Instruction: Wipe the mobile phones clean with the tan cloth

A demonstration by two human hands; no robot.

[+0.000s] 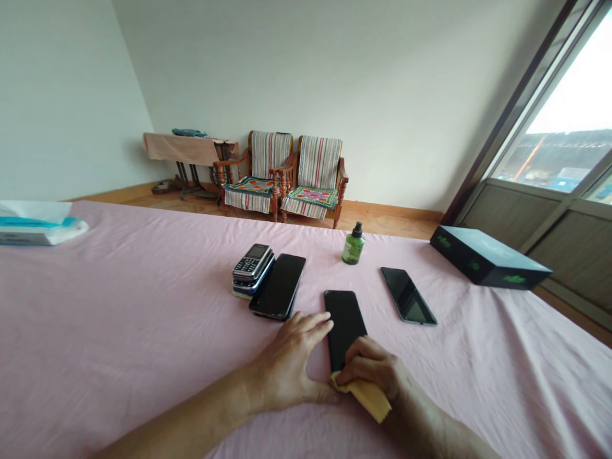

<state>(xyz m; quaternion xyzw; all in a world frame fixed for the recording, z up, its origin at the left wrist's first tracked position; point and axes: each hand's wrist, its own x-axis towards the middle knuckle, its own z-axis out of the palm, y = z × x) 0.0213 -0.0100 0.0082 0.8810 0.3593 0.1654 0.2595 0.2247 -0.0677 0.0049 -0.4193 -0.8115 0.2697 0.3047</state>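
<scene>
No word, brand or number can be read for certain. Seen from the middle of the view, the black box at 3 o'clock carries bright green lettering on two sides, with a smaller green mark near the corner between them; all of it is too blurred to spell out. Near the middle, toward 4 o'clock, the green bottle has a pale label, its print too small. Toward 8 o'clock, the keypad phone has light key markings, also illegible.

- Yellow cloth
- Black phone
- Plain pink tablecloth
- Green bottle, black spray top
- Black-sided box, green lettering
- Pale chair covers, striped red
</scene>
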